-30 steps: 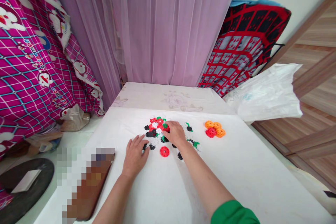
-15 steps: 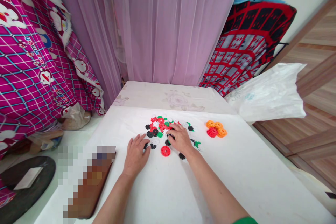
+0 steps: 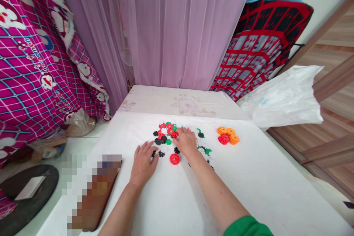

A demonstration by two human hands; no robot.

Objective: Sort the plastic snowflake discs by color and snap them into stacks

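Observation:
A loose pile of small notched plastic discs (image 3: 164, 139) in red, black, green and white lies mid-table. My left hand (image 3: 144, 162) rests flat at the pile's near left edge, fingers spread, with black discs by its thumb and fingertips. Over the right part of the pile, my right hand (image 3: 187, 143) reaches down with fingers bent and thumb apart; I see no disc held, though its fingertips partly hide the discs below. Between the hands, nearer me, sits a larger round red piece (image 3: 174, 159). More black, white and green discs (image 3: 206, 151) lie right of my right wrist.
To the right is a cluster of orange and red disc pieces (image 3: 228, 135). A brown, partly pixelated object (image 3: 96, 199) lies at the table's left edge. A white plastic bag (image 3: 284, 97) hangs beside the right far corner. The table has a white cover (image 3: 249, 184).
My right hand has moved slightly farther forward over the pile, its forearm swinging left and showing more green sleeve. The left hand has stayed in place.

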